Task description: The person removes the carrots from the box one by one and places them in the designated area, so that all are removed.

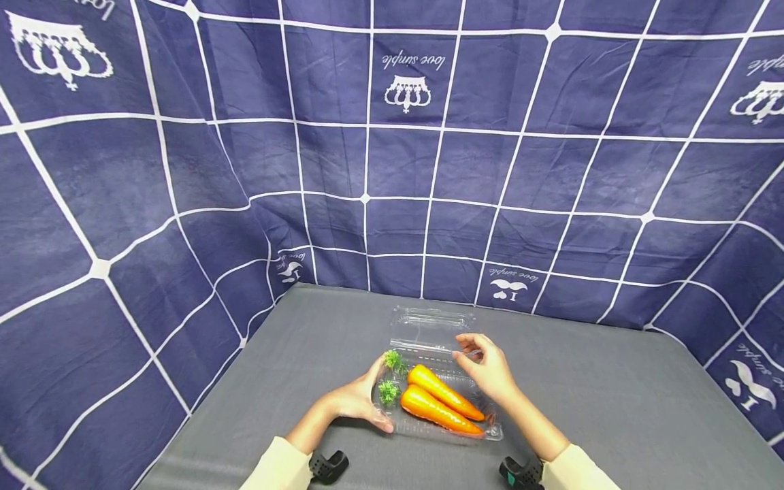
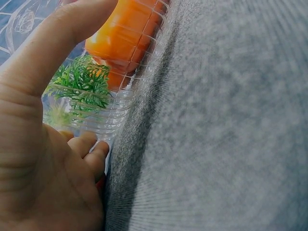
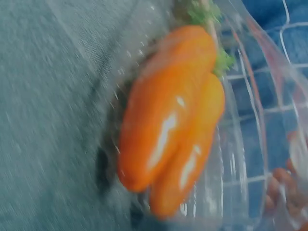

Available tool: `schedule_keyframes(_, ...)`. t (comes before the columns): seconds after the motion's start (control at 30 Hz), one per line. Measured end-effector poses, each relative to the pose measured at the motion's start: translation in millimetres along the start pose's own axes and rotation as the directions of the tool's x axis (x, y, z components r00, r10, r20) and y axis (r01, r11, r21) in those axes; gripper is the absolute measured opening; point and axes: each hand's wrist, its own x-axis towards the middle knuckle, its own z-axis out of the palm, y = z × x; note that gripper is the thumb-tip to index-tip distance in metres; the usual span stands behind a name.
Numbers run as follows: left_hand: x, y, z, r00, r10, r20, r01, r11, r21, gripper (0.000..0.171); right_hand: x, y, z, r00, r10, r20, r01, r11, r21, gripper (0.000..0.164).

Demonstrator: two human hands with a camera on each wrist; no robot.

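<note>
Left fingers (image 1: 374, 371) grip clear box (image 1: 409, 426); right fingers (image 1: 474, 339) at lid (image 1: 422, 328) — carrots (image 1: 429, 408) inside.

Left wrist view: left hand (image 2: 43, 159) cut off at left and bottom edges; carrot (image 2: 120, 38) cut off at top; red patch (image 2: 101, 183) too small to identify | Right wrist view: leaves (image 3: 224, 62) blurred, right hand (image 3: 286, 187) blurred, cut off at right | Head view: sleeves (image 1: 278, 469) cut off at bottom; right hand's contact with lid (image 1: 429, 328) undeterminable

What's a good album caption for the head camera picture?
Two orange carrots lie in an open clear box, left hand holding one end, right hand nearby.
</note>
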Motion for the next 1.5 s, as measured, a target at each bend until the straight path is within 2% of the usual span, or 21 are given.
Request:
schedule_keyframes(0.2, 0.2, -0.1, -0.9, 1.000, 0.007, 0.004, -0.007, 1.000, -0.005, 0.135, -4.8, -2.8, 12.5, 0.990, 0.002, 0.142, -0.002, 1.000, 0.003, 0.030)
schedule_keyframes(0.5, 2.3, -0.1, -0.8, 1.000, 0.024, 0.011, -0.024, 1.000, -0.001, 0.135, -7.0, -2.7, 22.3, 0.949, 0.047, 0.311, -0.035, 0.998, -0.042, 0.038)
schedule_keyframes(0.6, 2.2, 0.0, -0.5, 1.000, 0.024, 0.010, -0.024, 1.000, -0.005, 0.134, -7.5, -1.6, 24.4, 0.941, 0.061, 0.334, -0.038, 0.996, -0.075, 0.039)
schedule_keyframes(0.83, 0.9, -0.5, 0.7, 1.000, 0.029, 0.006, -0.029, 1.000, -0.005, 0.134, -9.8, 5.3, 28.7, 0.926, 0.023, 0.377, 0.022, 0.993, -0.116, 0.041)
schedule_keyframes(1.33, 1.2, -1.1, -0.5, 0.998, 0.063, 0.015, -0.063, 0.998, -0.009, 0.134, -9.6, 4.9, 31.6, 0.904, -0.004, 0.428, 0.063, 0.990, -0.124, 0.039)
schedule_keyframes(1.5, 1.3, -1.1, -0.5, 0.999, 0.053, 0.006, -0.052, 0.998, -0.021, 0.133, -8.8, 5.8, 32.2, 0.897, -0.017, 0.441, 0.078, 0.990, -0.121, 0.042)
